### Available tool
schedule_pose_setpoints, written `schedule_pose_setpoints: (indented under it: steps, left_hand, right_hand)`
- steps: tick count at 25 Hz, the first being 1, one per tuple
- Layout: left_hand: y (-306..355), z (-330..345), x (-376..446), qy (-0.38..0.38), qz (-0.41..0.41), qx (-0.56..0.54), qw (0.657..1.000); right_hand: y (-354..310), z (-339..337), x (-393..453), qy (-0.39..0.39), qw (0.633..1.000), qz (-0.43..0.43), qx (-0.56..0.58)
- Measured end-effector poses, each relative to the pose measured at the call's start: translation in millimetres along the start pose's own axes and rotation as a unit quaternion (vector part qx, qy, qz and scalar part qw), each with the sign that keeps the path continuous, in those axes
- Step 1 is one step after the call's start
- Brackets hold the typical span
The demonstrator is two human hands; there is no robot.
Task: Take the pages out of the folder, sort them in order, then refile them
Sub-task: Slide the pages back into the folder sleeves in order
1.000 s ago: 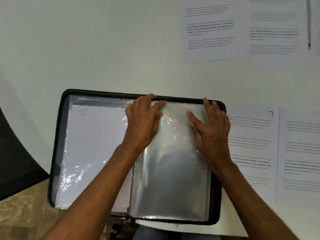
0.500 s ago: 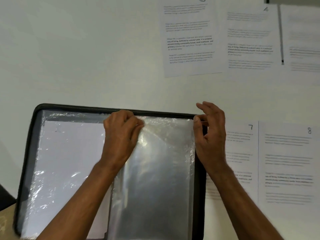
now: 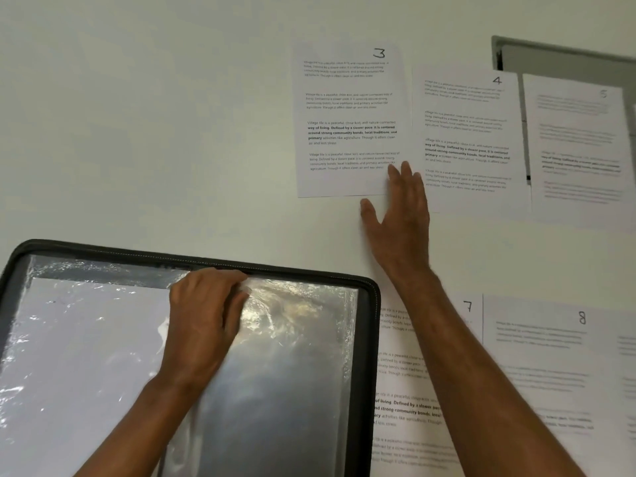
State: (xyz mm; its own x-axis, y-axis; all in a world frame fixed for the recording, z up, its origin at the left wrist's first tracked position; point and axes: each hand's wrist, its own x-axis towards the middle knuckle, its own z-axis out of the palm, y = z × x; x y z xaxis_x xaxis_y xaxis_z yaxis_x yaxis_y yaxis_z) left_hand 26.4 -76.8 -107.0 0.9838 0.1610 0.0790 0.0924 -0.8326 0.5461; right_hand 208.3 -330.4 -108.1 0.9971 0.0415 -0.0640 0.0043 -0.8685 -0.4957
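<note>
— What is different now?
— The right hand (image 3: pixel 399 218) is off the folder's plastic sleeve (image 3: pixel 292 356) and reaches up, fingers spread flat at the bottom right corner of page 3 (image 3: pixel 347 122).

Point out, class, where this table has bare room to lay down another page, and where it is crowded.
Bare: the wide stretch of table left of page 3 and above the folder. A narrower strip runs between pages 3, 4 and pages 7, 8; the right hand crosses it. Crowded: the right side, where pages lie edge to edge, and the folder, held by the left hand.
</note>
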Motion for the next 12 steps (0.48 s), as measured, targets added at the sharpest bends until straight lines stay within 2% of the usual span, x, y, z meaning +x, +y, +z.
schedule_pose_setpoints:
  steps: [3,6,9,12]
  left_hand:
    - [1,3,-1,0.003,0.006,0.005,1.000]
    - [-1,10,-3,0.008,0.029,0.040,0.999]
    - [-3,15,-5,0.019,0.038,0.053,0.998]
    - [-4,17,-4,0.024,0.050,0.055,0.997]
  right_hand:
    - [-3,9,10,-0.042,0.989,-0.048,-0.132]
    - [-13,17,3,-0.067,0.980,-0.082,-0.171]
    - [-20,24,-12,-0.060,0.979,-0.110,-0.163]
    - [-25,24,-14,0.009,0.992,-0.109,-0.068]
